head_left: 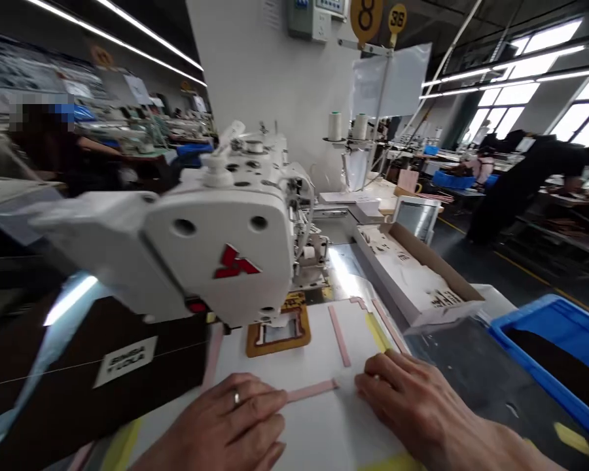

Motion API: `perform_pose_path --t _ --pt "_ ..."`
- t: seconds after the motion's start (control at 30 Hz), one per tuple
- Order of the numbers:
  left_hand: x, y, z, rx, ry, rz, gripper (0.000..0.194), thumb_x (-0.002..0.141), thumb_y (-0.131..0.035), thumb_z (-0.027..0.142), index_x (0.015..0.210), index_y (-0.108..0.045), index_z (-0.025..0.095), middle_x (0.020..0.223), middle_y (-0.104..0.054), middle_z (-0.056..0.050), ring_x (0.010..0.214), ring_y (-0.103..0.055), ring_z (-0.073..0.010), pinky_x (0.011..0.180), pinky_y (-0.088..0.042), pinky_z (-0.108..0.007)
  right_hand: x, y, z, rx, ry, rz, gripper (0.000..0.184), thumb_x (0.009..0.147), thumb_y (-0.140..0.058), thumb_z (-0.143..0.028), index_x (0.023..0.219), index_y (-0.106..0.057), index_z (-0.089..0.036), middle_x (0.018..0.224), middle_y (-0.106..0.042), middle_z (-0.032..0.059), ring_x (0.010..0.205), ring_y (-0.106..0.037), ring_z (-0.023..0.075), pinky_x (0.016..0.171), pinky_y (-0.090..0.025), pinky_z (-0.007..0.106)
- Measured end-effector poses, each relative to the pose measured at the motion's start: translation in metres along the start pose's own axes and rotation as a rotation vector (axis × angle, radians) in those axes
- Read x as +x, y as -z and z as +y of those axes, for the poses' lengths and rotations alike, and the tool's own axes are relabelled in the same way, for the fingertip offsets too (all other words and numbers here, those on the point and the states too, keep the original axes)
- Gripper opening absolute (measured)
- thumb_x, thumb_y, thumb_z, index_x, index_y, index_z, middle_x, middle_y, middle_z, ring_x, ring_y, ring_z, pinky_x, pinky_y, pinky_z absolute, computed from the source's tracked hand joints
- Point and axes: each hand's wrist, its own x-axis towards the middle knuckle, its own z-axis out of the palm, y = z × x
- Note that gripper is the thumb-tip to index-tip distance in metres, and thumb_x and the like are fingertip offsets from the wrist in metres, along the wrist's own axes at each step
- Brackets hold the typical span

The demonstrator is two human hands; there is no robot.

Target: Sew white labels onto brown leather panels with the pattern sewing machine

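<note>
A white flat panel [319,418] with pink and yellow strips lies beneath both my hands at the sewing machine [226,248]. My left hand [230,418] rests palm down on the panel, its fingers lying flat near one end of a short pink strip [314,390]. A ring shows on one finger. On the panel's right part, by a yellow strip [377,332], my right hand [407,399] has its fingers bent and pressed together. A tiny pale spot shows between them; what it is I cannot make out. Under the machine head sits a brown-orange frame [279,333] with a rectangular opening.
Right of the machine stands a cardboard box [417,275] holding white pieces with dark marks. A blue crate [554,353] with dark contents is at the far right. Thread cones [334,126] stand behind. Other people work at the left and right.
</note>
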Motion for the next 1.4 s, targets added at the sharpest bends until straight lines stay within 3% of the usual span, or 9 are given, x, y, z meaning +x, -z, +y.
perform_pose_path --t 0.13,0.23,0.4,0.47,0.63,0.73,1.07,1.23,1.4 --pt "-0.003 0.006 0.006 0.085 -0.007 0.088 0.026 0.106 -0.049 0.014 0.101 -0.074 0.020 0.106 -0.080 -0.004 0.097 -0.073 -0.0165 0.099 -0.059 -0.029 0.046 0.004 -0.013 -0.054 0.265 0.012 0.024 0.111 -0.046 -0.016 0.129 -0.063 -0.015 0.126 -0.070 0.0125 0.100 -0.066 0.0257 0.082 -0.056 0.041" --pt "-0.011 0.016 0.004 0.139 -0.044 0.075 0.024 0.108 -0.051 0.017 0.106 -0.074 0.018 0.109 -0.081 -0.005 0.105 -0.074 -0.0156 0.109 -0.055 -0.027 0.054 -0.004 -0.020 -0.082 0.326 0.182 0.026 0.110 -0.049 -0.016 0.130 -0.065 -0.009 0.133 -0.071 0.0149 0.107 -0.069 0.0273 0.087 -0.058 0.042" --pt "-0.020 0.027 -0.005 0.342 -0.160 -0.432 0.039 0.112 -0.047 0.032 0.140 -0.064 0.011 0.150 -0.064 -0.011 0.138 -0.061 -0.0252 0.120 -0.050 -0.037 0.042 -0.042 -0.010 -0.125 0.344 0.265 0.044 0.112 -0.051 -0.050 0.131 -0.068 -0.013 0.135 -0.075 0.0087 0.115 -0.071 0.0267 0.102 -0.057 0.043" --pt "-0.023 0.025 -0.008 0.415 -0.165 -0.510 0.046 0.112 -0.050 0.038 0.147 -0.059 0.010 0.156 -0.058 -0.012 0.144 -0.055 -0.0284 0.121 -0.048 -0.040 0.043 -0.053 -0.004 -0.142 0.343 0.233 0.055 0.111 -0.048 -0.059 0.140 -0.065 -0.015 0.147 -0.068 0.0076 0.127 -0.067 0.0276 0.114 -0.050 0.046" --pt "-0.036 0.018 -0.016 0.410 -0.004 -0.397 0.075 0.107 -0.044 0.072 0.153 -0.055 0.013 0.158 -0.056 -0.012 0.147 -0.051 -0.0301 0.130 -0.032 -0.045 0.061 -0.041 -0.004 -0.106 0.316 0.069 0.070 0.102 -0.053 -0.075 0.145 -0.063 -0.019 0.150 -0.065 0.0081 0.136 -0.063 0.0310 0.121 -0.045 0.049" --pt "-0.040 0.018 -0.017 0.377 0.081 -0.341 0.078 0.105 -0.050 0.072 0.157 -0.050 0.015 0.154 -0.060 -0.013 0.147 -0.051 -0.0314 0.131 -0.032 -0.047 0.067 -0.027 -0.008 -0.093 0.225 -0.037 0.067 0.100 -0.058 -0.073 0.146 -0.064 -0.024 0.148 -0.067 0.0085 0.138 -0.061 0.0351 0.118 -0.049 0.055" --pt "-0.039 0.017 -0.018 0.289 0.116 -0.376 0.079 0.102 -0.066 0.062 0.164 -0.041 0.022 0.158 -0.057 -0.008 0.147 -0.049 -0.0315 0.130 -0.033 -0.047 0.061 -0.025 -0.012 -0.150 0.194 -0.045 0.078 0.099 -0.065 -0.067 0.154 -0.056 -0.013 0.160 -0.051 0.0141 0.145 -0.053 0.0415 0.114 -0.052 0.062" --pt "-0.029 0.018 -0.020 0.331 0.095 -0.472 0.082 0.102 -0.061 0.066 0.161 -0.044 0.011 0.162 -0.051 -0.011 0.152 -0.045 -0.0303 0.135 -0.018 -0.046 0.076 -0.021 -0.010 -0.045 0.205 -0.121 0.091 0.100 -0.059 -0.071 0.169 -0.033 -0.019 0.170 -0.035 0.0144 0.154 -0.039 0.0425 0.121 -0.038 0.071" --pt "-0.025 0.021 -0.021 0.402 0.092 -0.536 0.085 0.107 -0.044 0.073 0.162 -0.040 0.008 0.165 -0.046 -0.013 0.156 -0.041 -0.0277 0.136 0.003 -0.042 0.058 -0.029 -0.007 -0.176 0.193 -0.054 0.085 0.102 -0.059 -0.067 0.166 -0.039 -0.015 0.167 -0.038 0.0192 0.154 -0.039 0.0440 0.115 -0.047 0.067"
